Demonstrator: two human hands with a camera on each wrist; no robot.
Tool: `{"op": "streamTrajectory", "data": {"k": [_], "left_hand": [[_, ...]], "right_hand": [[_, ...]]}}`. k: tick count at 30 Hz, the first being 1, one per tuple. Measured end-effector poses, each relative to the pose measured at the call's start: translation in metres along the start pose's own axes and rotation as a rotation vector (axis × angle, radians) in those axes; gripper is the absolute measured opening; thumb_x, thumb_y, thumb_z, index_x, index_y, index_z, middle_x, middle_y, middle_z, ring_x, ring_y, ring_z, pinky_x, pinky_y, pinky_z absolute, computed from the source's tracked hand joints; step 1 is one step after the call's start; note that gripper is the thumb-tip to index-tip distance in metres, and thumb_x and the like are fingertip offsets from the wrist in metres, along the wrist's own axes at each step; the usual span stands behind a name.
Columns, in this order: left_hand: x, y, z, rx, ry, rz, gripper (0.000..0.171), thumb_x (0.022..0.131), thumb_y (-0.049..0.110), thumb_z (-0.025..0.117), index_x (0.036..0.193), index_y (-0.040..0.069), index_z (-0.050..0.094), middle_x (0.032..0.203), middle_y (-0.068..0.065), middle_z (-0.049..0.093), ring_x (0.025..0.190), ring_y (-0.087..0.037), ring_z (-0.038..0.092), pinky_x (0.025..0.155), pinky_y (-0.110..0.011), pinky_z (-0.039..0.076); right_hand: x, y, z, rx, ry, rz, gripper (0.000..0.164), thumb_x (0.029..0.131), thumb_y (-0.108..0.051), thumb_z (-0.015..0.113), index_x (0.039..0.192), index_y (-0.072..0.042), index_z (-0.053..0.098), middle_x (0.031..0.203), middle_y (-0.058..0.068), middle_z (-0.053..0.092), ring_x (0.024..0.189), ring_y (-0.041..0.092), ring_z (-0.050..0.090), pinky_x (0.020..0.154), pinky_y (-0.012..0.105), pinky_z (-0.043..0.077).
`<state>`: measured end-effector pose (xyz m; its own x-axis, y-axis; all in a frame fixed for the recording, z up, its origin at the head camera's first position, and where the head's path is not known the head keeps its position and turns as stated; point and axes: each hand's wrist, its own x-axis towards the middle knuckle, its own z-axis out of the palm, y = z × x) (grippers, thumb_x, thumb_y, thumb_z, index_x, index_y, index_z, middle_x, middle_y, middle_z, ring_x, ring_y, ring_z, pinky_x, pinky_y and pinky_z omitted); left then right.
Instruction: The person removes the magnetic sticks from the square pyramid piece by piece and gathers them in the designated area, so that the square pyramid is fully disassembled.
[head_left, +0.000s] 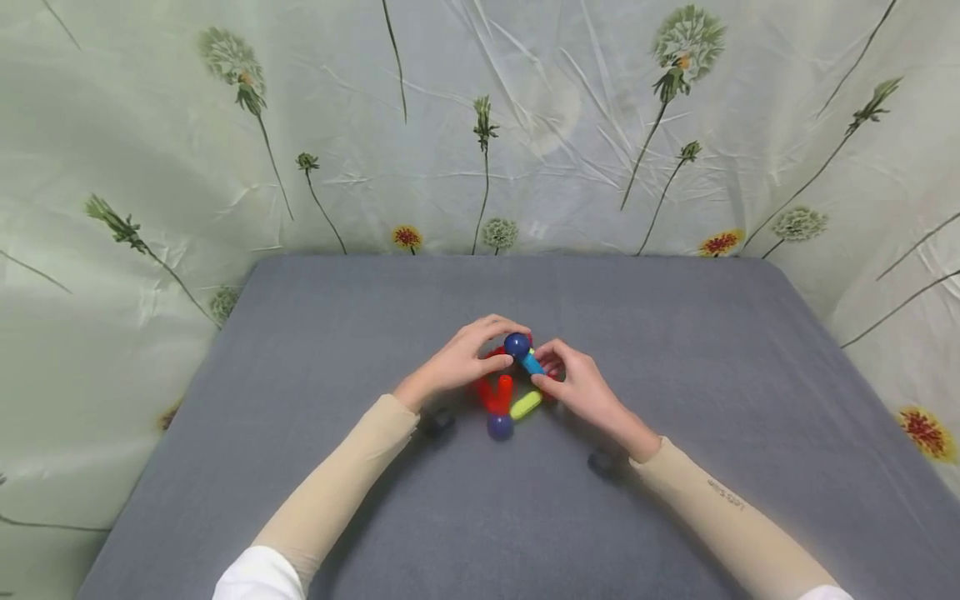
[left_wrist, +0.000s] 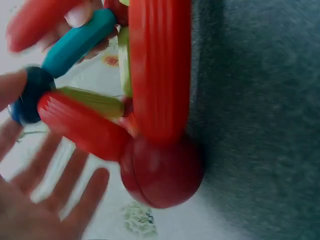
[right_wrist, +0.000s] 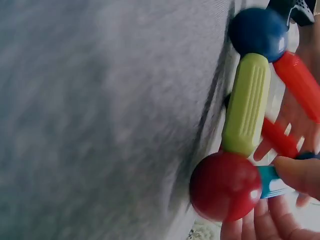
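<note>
A frame of magnetic building sticks and balls stands between my hands at mid-table. With thumb and finger, my left hand (head_left: 476, 354) pinches the dark blue ball (head_left: 517, 346) on top; its other fingers are spread. My right hand (head_left: 581, 383) pinches the teal stick (head_left: 532, 364) running from that ball down to a red ball (right_wrist: 225, 186). Nearest me lies another blue ball (head_left: 500, 427), with a red stick (head_left: 506, 390) and a yellow-green stick (head_left: 527, 405) joined to it. A second red ball (left_wrist: 162, 170) sits at the left corner. Hands partly hide the far side.
The grey cloth-covered table (head_left: 480, 525) extends around the frame on all sides. Behind it hangs a pale curtain (head_left: 360, 108) with a dandelion print. Dark wrist-worn devices (head_left: 437, 422) sit under both wrists.
</note>
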<state>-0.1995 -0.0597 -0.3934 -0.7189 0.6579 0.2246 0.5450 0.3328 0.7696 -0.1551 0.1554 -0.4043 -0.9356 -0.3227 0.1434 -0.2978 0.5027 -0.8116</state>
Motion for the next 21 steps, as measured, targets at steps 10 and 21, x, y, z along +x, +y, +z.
{"op": "streamTrajectory", "data": {"k": [10,21], "left_hand": [[0.01,0.008,0.001,0.109,0.161,0.005,0.035,0.088,0.017,0.07,0.122,0.011,0.065,0.107,-0.001,0.062,0.095,-0.014,0.057,0.081,-0.028,0.048],[0.001,0.013,0.002,-0.096,0.029,-0.007,0.031,0.088,0.014,0.07,0.116,0.005,0.063,0.108,-0.004,0.064,0.098,-0.016,0.06,0.086,-0.03,0.05]], "right_hand": [[-0.004,-0.01,0.01,-0.02,0.039,0.036,0.025,0.08,-0.004,0.075,0.099,0.001,0.06,0.088,0.007,0.062,0.077,0.017,0.06,0.07,0.026,0.052],[0.003,-0.002,-0.01,0.058,0.037,0.025,0.02,0.086,-0.002,0.063,0.105,-0.001,0.061,0.102,0.011,0.063,0.098,0.028,0.062,0.089,0.045,0.048]]}}
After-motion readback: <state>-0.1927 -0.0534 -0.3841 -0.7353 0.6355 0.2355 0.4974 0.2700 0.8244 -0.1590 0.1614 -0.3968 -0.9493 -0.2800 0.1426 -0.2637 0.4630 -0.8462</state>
